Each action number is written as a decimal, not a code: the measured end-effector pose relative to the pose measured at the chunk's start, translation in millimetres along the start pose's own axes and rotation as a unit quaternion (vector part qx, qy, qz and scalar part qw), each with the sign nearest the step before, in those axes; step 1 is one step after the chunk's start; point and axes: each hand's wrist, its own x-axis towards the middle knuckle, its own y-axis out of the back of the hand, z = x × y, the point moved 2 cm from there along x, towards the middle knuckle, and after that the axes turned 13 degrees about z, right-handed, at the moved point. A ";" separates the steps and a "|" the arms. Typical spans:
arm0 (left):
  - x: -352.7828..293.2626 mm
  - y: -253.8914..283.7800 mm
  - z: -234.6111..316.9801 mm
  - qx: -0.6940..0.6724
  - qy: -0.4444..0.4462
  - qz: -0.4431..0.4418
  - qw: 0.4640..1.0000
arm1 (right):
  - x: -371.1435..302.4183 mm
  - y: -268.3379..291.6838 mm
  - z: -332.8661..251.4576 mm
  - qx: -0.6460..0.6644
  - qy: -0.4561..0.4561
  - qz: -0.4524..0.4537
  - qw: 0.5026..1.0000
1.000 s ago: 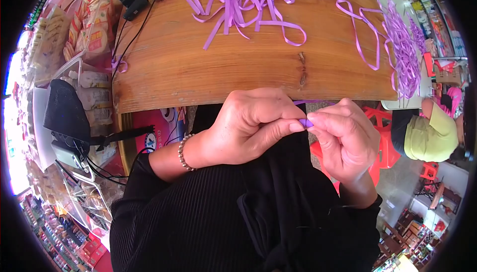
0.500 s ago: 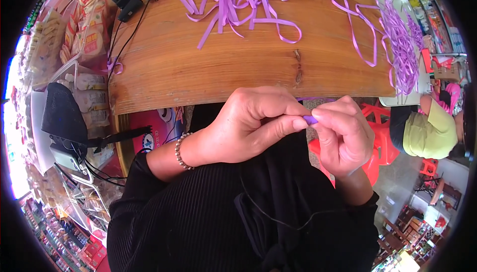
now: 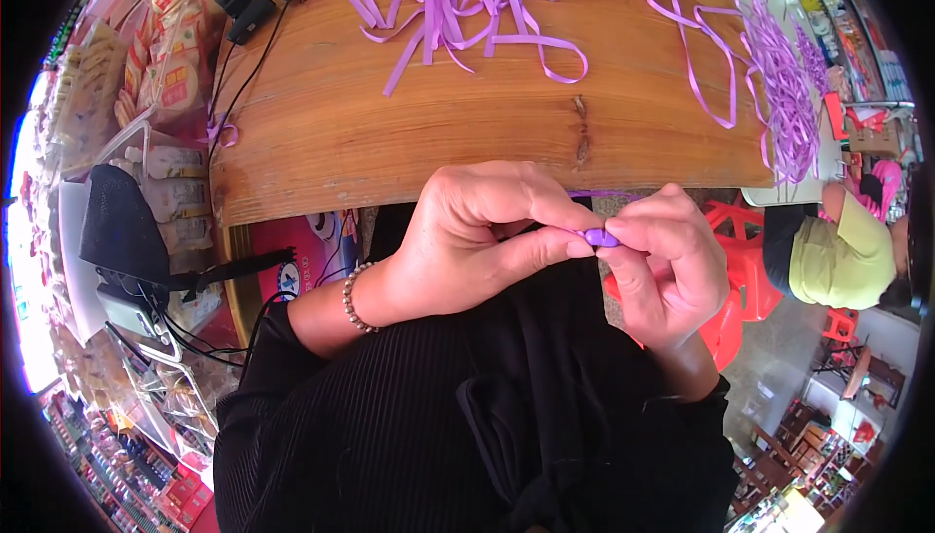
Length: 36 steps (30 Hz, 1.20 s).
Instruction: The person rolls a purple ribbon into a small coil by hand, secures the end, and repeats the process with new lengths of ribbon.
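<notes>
Just beyond my lap, at the table's near edge, both hands meet over a small folded purple ribbon [image 3: 602,238]. My left hand [image 3: 492,231] pinches its left end between thumb and forefinger. From the other side, the thumb and fingertips of my right hand [image 3: 670,265] grip the same piece. The fold is tiny and its exact shape is partly covered by the fingertips. A tangled heap of lilac ribbon strips [image 3: 438,2] lies at the far side of the wooden table [image 3: 419,138], apart from my hands.
More lilac ribbon [image 3: 791,109] hangs in a bundle at the right. Black cables and a black device [image 3: 251,19] lie at the far left, beside packaged goods [image 3: 175,75]. Red plastic stools [image 3: 735,231] stand right of my hands; a person in a yellow-green top [image 3: 840,255] is farther right.
My fingertips have drawn slightly apart and shifted a little left, showing more of the purple fold between them. Both hands keep their pinch.
</notes>
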 end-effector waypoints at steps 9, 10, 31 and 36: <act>-5.8 -3.1 -2.1 -0.080 0.106 0.023 0.991 | -2.6 -3.5 2.8 0.011 0.006 0.004 1.000; -6.2 -2.7 -2.2 -0.080 0.106 0.024 0.991 | -2.0 -3.6 1.9 0.011 0.006 0.003 1.000; -6.7 -5.6 1.1 -0.039 0.091 -0.005 0.995 | 1.8 1.5 -5.2 -0.062 0.061 -0.059 0.994; -9.2 -10.1 -9.7 -0.162 0.207 0.009 0.965 | -5.0 -1.7 2.9 -0.016 0.019 -0.004 1.000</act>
